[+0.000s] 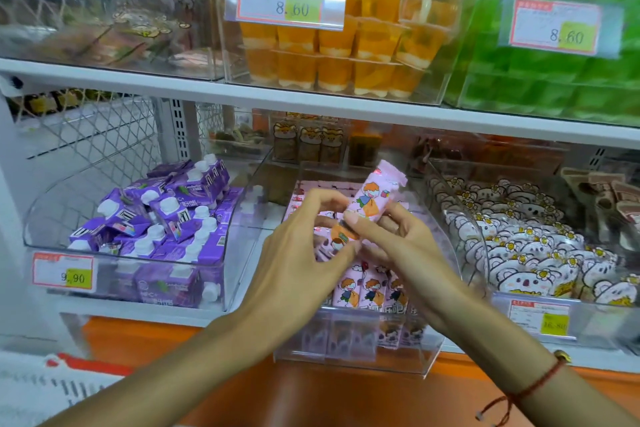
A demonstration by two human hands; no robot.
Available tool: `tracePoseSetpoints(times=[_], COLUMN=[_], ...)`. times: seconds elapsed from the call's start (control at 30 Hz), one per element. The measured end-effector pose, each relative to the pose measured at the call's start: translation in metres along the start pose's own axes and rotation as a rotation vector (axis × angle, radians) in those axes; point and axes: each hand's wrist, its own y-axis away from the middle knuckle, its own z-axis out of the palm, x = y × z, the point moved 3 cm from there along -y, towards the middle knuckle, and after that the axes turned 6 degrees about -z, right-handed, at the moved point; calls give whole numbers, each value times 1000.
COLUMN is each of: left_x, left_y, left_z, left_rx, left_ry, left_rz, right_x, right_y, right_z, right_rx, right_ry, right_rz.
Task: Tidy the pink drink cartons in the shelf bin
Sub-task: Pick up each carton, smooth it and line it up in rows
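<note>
A clear plastic shelf bin [349, 357] on the middle shelf holds several pink drink cartons [372, 289] printed with a cartoon child, standing in a row at the front. Above the bin, one pink carton [375, 196] is lifted and tilted, its top pointing up and right. My right hand [398, 246] grips its lower part from the right, thumb across the front. My left hand [304, 250] is over the bin beside it, with curled fingertips touching the carton's left side and another carton below. The cartons in the bin's middle are hidden by both hands.
A bin of purple cartons with white caps [166, 222] stands to the left. A bin of white bear-print packets [540, 253] is to the right. Orange jelly cups [346, 45] and green packs [561, 73] fill the shelf above. An orange ledge [311, 392] runs below.
</note>
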Motion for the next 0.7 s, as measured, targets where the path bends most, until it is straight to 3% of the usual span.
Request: tracePoseSetpoints(times=[0.23,0.47,0.7], left_x=[-2,-2,-2], left_y=[-2,-5,-8], left_z=[-3,-6,-6], left_rx=[-1,34,-72], left_ry=[-88,-140,125], left_rz=[44,105,-138], right_x=[-4,-8,-14], right_y=[0,1,5], right_z=[1,1,0], right_rx=[-112,39,-16], right_ry=[-62,86,230], right_rz=[-66,-188,-227])
